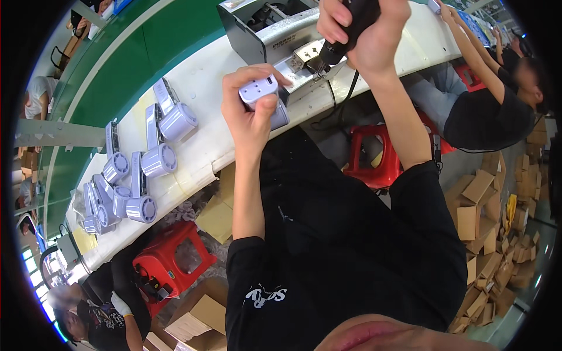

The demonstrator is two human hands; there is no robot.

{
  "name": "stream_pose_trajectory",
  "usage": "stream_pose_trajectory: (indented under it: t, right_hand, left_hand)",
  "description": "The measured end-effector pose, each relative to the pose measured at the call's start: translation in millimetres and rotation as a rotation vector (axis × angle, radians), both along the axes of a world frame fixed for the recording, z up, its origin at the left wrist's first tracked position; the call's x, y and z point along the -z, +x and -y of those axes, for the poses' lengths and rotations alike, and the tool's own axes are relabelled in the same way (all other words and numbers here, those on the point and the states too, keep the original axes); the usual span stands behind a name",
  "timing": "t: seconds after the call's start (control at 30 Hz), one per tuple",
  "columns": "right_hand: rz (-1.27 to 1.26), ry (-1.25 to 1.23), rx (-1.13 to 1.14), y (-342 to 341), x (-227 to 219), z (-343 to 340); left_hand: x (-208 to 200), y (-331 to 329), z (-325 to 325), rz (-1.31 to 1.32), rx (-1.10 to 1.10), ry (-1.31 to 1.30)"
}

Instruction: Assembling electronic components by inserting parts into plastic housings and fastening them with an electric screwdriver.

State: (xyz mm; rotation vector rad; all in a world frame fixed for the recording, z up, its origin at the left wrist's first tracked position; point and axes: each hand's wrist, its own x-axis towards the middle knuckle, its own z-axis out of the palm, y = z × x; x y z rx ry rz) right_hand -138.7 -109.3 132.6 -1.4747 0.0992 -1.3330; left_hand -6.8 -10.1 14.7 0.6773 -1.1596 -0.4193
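My left hand [246, 120] is wrapped round a lavender handheld device [259, 89], its end with a dark slot and small holes facing up. My right hand [379, 50] grips a black electric screwdriver [354, 29], pointing down and to the left. The driver's tip is at the small metal block on the front of a screw feeder [281, 41]; whether they touch I cannot tell. Several more lavender devices with round heads lie to the left, among them one with a slotted round end [141, 209] and another at the back [177, 121]. Their handles show dark inner parts.
The white worktable [205, 149] runs from lower left to upper right, with a green surface [175, 35] behind. A black cable [352, 88] hangs past its edge. Red stools [374, 155] stand below; co-workers sit on both sides. Cardboard boxes [477, 187] pile up at right.
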Motion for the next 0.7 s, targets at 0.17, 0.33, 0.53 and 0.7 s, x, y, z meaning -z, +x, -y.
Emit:
stream_pose_trajectory:
  t: [0.17,0.33,0.53,0.7]
  right_hand:
    - [-0.032,0.08,0.063,4,17,4]
    - [-0.038,0.12,0.077,5,23,3]
    - [0.014,0.249,-0.075,-6,20,-10]
    - [0.173,0.161,-0.114,-12,-30,-33]
  left_hand:
    - [-1,2,-3,-0.071,0.171,-0.005]
    - [0,1,-2,-0.087,0.168,0.009]
    - [4,5,-1,-0.088,0.188,-0.019]
    - [1,3,-1,-0.098,0.214,-0.02]
